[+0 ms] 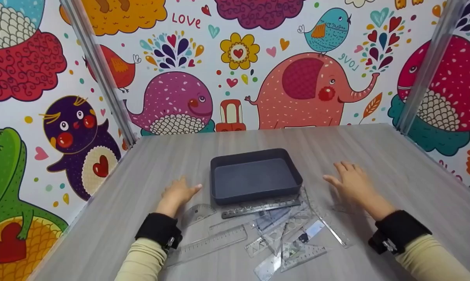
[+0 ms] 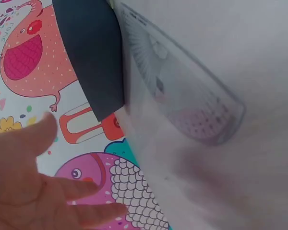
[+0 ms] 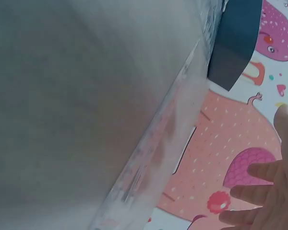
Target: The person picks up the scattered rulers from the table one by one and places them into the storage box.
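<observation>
The left hand (image 1: 178, 193) lies flat on the worktop (image 1: 394, 164) just left of the dark tray (image 1: 219, 164), fingers released and holding nothing, its tips beside a clear protractor (image 1: 197, 212). The right hand (image 1: 352, 183) rests on the other side of the tray, likewise released. A heap of clear plastic rulers (image 1: 209, 244) and set squares (image 1: 301, 253) lies just in front of the tray. These look light, stiff, thin and slippery; lying flat, each is probably best pinched at an overhanging edge or corner.
</observation>
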`<action>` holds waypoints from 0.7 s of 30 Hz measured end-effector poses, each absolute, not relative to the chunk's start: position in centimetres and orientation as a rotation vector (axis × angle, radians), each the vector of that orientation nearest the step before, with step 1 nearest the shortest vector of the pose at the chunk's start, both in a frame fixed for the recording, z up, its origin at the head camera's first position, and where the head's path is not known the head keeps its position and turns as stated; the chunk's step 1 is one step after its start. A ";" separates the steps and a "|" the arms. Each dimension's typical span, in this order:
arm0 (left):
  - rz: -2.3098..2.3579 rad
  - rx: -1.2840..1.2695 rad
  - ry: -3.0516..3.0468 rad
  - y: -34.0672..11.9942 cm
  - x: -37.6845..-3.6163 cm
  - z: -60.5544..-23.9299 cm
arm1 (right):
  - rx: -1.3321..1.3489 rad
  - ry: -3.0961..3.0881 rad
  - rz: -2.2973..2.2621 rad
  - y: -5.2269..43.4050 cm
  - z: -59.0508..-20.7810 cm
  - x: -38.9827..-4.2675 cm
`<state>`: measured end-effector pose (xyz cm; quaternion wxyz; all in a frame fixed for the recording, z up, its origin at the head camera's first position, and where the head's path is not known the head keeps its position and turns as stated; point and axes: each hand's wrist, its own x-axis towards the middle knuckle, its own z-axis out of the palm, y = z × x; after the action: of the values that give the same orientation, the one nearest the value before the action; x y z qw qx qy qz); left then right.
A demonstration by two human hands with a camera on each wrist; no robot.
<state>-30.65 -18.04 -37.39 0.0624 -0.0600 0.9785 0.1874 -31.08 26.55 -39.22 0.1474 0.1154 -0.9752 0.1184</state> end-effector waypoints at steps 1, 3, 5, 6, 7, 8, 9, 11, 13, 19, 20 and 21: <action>0.553 -0.180 2.967 -17.8 -30.6 -37.4 | 0.363 -2.797 0.334 26.2 -39.1 -30.9; 0.530 -0.159 2.996 -17.1 -30.3 -37.3 | 0.437 -2.780 0.323 25.5 -38.7 -30.6; 0.508 -0.112 3.024 -16.2 -30.0 -37.2 | 0.518 -2.770 0.294 24.5 -38.2 -30.3; 0.500 -0.082 3.037 -15.6 -29.8 -37.1 | 0.563 -2.772 0.295 24.0 -38.0 -30.1; 0.496 -0.049 3.046 -15.1 -29.6 -36.9 | 0.614 -2.782 0.299 23.6 -37.7 -30.0; 0.484 -0.013 3.053 -14.5 -29.4 -36.8 | 0.663 -2.793 0.295 23.1 -37.5 -29.9; 0.468 0.019 3.057 -13.9 -29.2 -36.7 | 0.714 -2.809 0.298 22.7 -37.4 -29.8; 0.452 0.095 3.059 -12.8 -28.9 -36.4 | 0.837 -2.826 0.305 21.9 -37.2 -29.6; 0.444 0.186 3.051 -11.6 -28.5 -36.2 | 0.975 -2.832 0.329 21.2 -37.1 -29.5; 0.406 0.478 2.976 -8.5 -27.4 -36.4 | 1.206 -2.843 0.292 18.9 -37.9 -29.0; 0.392 0.508 2.962 -8.1 -27.2 -36.6 | 1.221 -2.848 0.271 18.5 -38.1 -29.0; 0.384 0.530 2.951 -7.6 -27.1 -36.7 | 1.244 -2.841 0.250 18.1 -38.4 -29.0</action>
<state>-27.06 -7.61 -36.71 0.0596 0.1751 0.9745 0.1268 -29.00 18.09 -38.42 0.0149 0.3998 -0.9129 0.0804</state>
